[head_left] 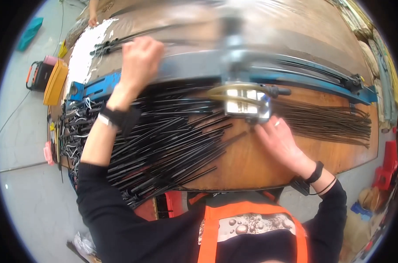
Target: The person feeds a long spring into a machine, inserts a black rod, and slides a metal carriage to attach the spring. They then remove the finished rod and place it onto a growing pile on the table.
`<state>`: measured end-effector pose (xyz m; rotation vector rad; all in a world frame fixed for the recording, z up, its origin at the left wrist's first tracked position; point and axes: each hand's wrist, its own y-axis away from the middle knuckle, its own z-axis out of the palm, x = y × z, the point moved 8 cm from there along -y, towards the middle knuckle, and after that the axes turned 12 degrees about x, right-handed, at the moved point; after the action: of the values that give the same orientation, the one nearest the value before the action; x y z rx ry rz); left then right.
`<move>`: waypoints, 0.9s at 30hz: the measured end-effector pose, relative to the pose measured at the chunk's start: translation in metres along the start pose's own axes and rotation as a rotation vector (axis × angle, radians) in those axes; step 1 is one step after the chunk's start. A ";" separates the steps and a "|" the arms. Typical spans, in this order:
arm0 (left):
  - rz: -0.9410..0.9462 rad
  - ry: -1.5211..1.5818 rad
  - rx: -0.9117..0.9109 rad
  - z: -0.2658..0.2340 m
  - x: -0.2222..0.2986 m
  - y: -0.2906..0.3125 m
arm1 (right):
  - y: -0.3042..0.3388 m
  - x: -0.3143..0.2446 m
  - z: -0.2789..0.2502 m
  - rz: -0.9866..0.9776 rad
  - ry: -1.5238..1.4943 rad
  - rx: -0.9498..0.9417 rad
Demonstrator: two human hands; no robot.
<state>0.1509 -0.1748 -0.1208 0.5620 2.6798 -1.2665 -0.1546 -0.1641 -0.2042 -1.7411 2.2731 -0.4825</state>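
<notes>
Orange-trimmed apron cloth (251, 224) sits nearest my camera, with both black-sleeved arms leading out to the table (234, 164). From my remote view, I judge the step in hand to be positioning rods at the blue beam (306, 75). The next move, I'd say, calls for a steady right hand at the metal block (247, 103) and a careful left one, since loose rods lie close together.

I see the left arm stretched forward over the pile of black rods (164, 142), its left hand (142, 59) raised past the beam, fingers curled, beside a few dark rods (109, 47). I cannot tell whether that grip encloses one. The right forearm slants in from the lower right; its right hand (275, 141) points up and leftward, fingertips at the block's lower edge, left of the brown rods (328, 126). I cannot tell whether its grip holds anything.
</notes>
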 end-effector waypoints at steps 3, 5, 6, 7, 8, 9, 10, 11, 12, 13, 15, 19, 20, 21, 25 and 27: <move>-0.023 0.149 -0.345 -0.018 0.062 0.032 | -0.002 -0.006 0.005 -0.024 0.056 -0.068; -0.099 0.191 -0.590 -0.019 0.078 0.066 | -0.007 -0.006 0.003 -0.005 -0.004 -0.080; -0.097 0.136 -0.594 -0.022 0.079 0.078 | -0.011 -0.003 0.005 0.025 -0.059 -0.096; -0.098 0.075 -0.595 -0.023 0.078 0.088 | -0.015 0.000 0.009 0.048 -0.112 -0.111; -0.113 0.025 -0.599 -0.020 0.073 0.094 | -0.018 -0.001 0.008 0.009 -0.121 -0.079; -0.137 0.127 -0.566 -0.016 0.073 0.094 | -0.016 0.006 0.006 0.096 -0.195 -0.048; -0.156 0.236 -0.526 -0.017 0.073 0.091 | -0.013 0.014 0.003 0.189 -0.267 -0.025; -0.165 0.196 -0.518 -0.023 0.069 0.091 | -0.015 0.013 0.000 0.155 -0.268 0.000; -0.199 0.262 -0.462 -0.026 0.070 0.084 | -0.011 0.020 -0.002 0.248 -0.332 -0.019; -0.218 0.331 -0.403 -0.032 0.072 0.073 | -0.004 0.026 -0.006 0.348 -0.392 -0.029; -0.207 0.271 -0.594 -0.035 0.090 0.057 | 0.011 0.032 -0.014 0.446 -0.446 0.060; -0.277 0.425 -0.478 -0.041 0.131 0.059 | 0.001 0.025 -0.009 0.357 -0.468 0.205; -0.251 0.417 -0.468 -0.036 0.129 0.048 | -0.001 0.023 -0.007 0.372 -0.506 0.197; -0.232 0.411 -0.473 -0.039 0.134 0.041 | -0.001 0.020 -0.009 0.379 -0.510 0.194; -0.257 0.438 -0.504 -0.044 0.159 0.036 | 0.015 0.022 0.005 0.718 -0.934 0.167; -0.262 0.442 -0.478 -0.047 0.155 0.030 | 0.007 0.021 -0.005 0.646 -0.883 0.280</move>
<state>0.0218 -0.0783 -0.1539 0.4749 3.3549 -0.5322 -0.1684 -0.1822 -0.2023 -0.7516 1.8127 0.1012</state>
